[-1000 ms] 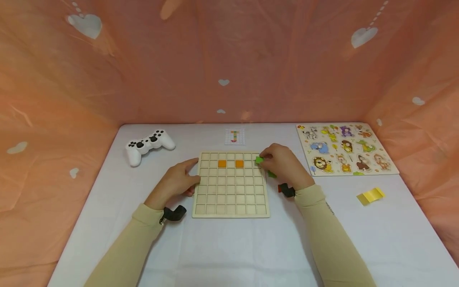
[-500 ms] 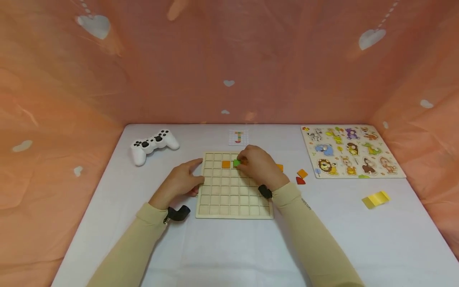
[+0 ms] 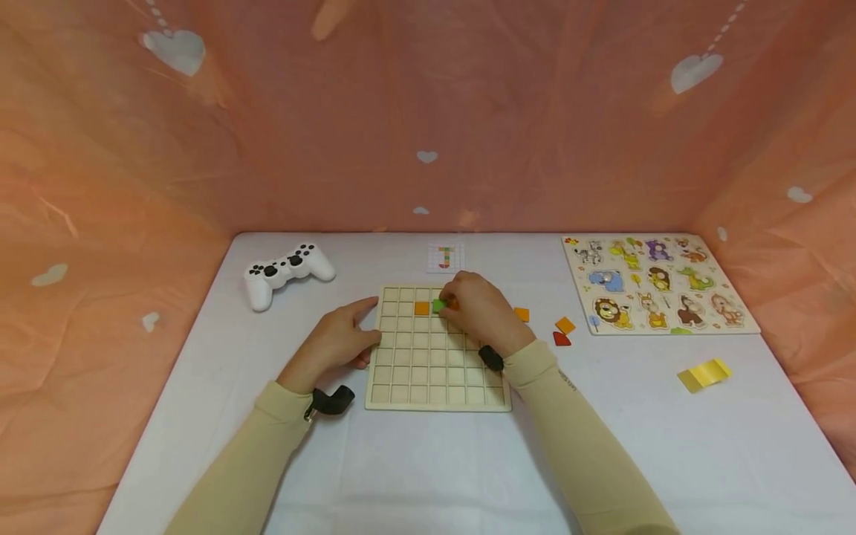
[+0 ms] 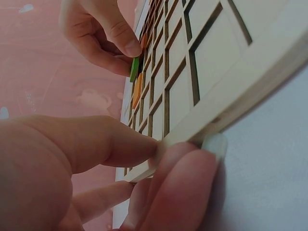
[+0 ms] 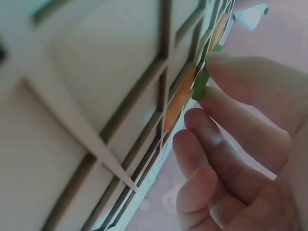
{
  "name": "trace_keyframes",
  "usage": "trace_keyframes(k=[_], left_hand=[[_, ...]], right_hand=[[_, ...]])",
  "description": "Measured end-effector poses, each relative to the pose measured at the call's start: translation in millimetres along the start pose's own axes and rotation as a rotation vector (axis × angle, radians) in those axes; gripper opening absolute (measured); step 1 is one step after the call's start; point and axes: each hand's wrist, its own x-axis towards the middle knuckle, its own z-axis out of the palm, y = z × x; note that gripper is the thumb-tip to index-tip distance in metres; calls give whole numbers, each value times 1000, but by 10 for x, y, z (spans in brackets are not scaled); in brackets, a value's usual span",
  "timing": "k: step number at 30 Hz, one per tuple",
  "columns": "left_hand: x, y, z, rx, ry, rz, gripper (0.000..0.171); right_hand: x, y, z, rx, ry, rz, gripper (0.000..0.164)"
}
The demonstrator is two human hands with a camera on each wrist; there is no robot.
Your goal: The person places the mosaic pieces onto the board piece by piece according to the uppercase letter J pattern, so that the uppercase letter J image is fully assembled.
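Observation:
My left hand (image 3: 331, 343) holds the left edge of a pale wooden grid board (image 3: 429, 375), its thumb on the rim and curled fingertips against the side in the left wrist view. Between thumb and forefinger, my right hand (image 3: 487, 316) pinches a small green square tile (image 5: 201, 84) at the board's second row. That tile stands tilted over the cell between two orange square tiles. The left orange tile (image 3: 421, 307) lies flat in its cell; the right one (image 5: 180, 98) is partly covered by my fingers in the head view.
Right of the board lie loose orange tiles (image 3: 565, 325) and a red rounded piece (image 3: 562, 339). Behind it is a pattern card (image 3: 445, 257) showing a J shape. A white game controller (image 3: 287, 272), an animal puzzle board (image 3: 658, 286) and a folded yellow strip (image 3: 704, 375) lie farther out.
My right hand has moved left from the board's upper right corner with the green tile, stopping between the orange tiles. The left hand stays at the board's edge.

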Motion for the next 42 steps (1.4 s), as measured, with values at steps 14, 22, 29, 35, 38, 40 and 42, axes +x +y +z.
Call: trace_keyframes(k=[14, 22, 29, 35, 38, 40, 42], left_hand=[[0, 0, -2, 0, 1, 10, 77], [-2, 4, 1, -6, 2, 6, 77], [-7, 18, -4, 1, -2, 5, 77], [-12, 36, -7, 2, -8, 5, 77], [-4, 28, -6, 0, -6, 5, 77], [1, 21, -8, -3, -7, 1, 77], [5, 17, -10, -5, -7, -3, 77]], right_hand=[[1, -33, 22, -3, -17, 3, 22], [13, -19, 27, -1, -20, -2, 21], [16, -18, 24, 2, -19, -4, 21], [-19, -12, -37, -4, 1, -11, 24], [-59, 25, -94, 7, 17, -8, 27], [-97, 74, -137, 28, 28, 8, 27], [-152, 143, -193, 57, 31, 28, 26]])
